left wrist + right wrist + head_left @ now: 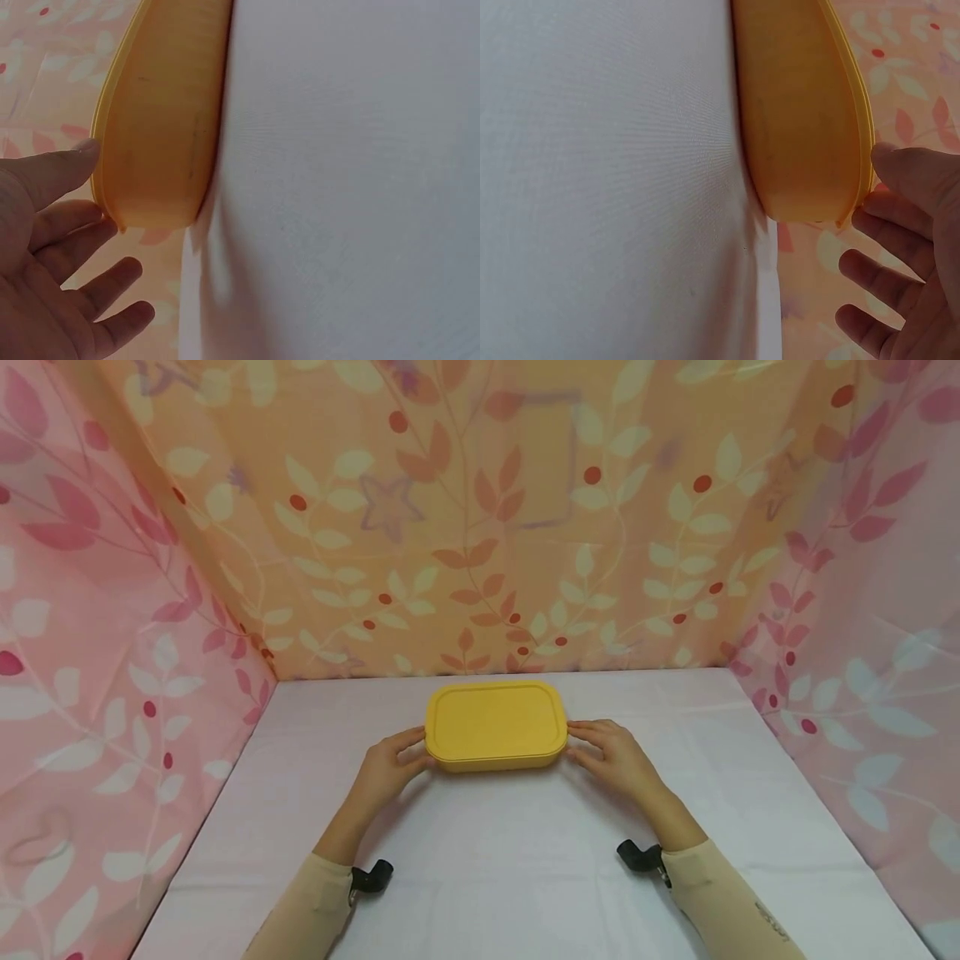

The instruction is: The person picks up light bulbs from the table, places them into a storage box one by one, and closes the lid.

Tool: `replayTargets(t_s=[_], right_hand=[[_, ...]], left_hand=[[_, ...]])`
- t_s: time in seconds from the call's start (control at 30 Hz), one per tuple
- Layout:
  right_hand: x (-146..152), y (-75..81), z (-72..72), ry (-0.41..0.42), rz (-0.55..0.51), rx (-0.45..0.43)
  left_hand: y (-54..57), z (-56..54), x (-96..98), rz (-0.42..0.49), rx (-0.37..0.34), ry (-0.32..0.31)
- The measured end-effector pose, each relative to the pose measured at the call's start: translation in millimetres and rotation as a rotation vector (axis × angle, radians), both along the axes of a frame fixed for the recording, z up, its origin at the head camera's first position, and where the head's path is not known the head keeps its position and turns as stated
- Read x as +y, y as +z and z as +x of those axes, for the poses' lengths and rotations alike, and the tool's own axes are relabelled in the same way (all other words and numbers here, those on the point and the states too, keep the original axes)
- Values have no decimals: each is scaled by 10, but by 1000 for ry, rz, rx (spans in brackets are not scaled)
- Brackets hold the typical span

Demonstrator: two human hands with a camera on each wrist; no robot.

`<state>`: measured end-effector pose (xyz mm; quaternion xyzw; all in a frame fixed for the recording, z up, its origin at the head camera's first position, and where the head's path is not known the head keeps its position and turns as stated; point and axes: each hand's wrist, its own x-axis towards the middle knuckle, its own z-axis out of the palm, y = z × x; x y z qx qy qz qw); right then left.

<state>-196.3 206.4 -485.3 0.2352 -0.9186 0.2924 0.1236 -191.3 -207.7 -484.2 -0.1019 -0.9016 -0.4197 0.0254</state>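
Note:
A yellow rectangular box (496, 722) with rounded corners and a fitted lid rests flat on the white-covered table. At its left end is my left hand (384, 768), its fingertips touching the rim of the lid. In the left wrist view the thumb (71, 169) meets the lid's edge, while the lower fingers spread loosely away from the box. My right hand (617, 758) mirrors this at the right end. In the right wrist view its thumb (907, 165) and forefinger touch the lid's rim, with the other fingers extended and apart.
A white cloth (495, 877) covers the table. Behind it hangs an orange leaf-patterned curtain (465, 527), with pink patterned curtains at the left (112, 635) and right (862, 610). Black wrist cameras (372, 877) stick out from both sleeves.

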Motion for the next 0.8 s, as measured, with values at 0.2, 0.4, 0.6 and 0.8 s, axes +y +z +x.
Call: replayTargets(t_s=[0.2, 0.4, 0.6, 0.8], right_hand=[[53, -15, 1, -1, -2, -22], [92, -38, -4, 25, 4, 7], [97, -55, 4, 23, 26, 18], [104, -9, 14, 31, 73, 67]], left_hand=[[16, -7, 12, -25, -6, -10], [9, -19, 9, -51, 3, -18], [11, -13, -20, -83, 19, -50], [56, 26, -97, -157, 20, -61]])
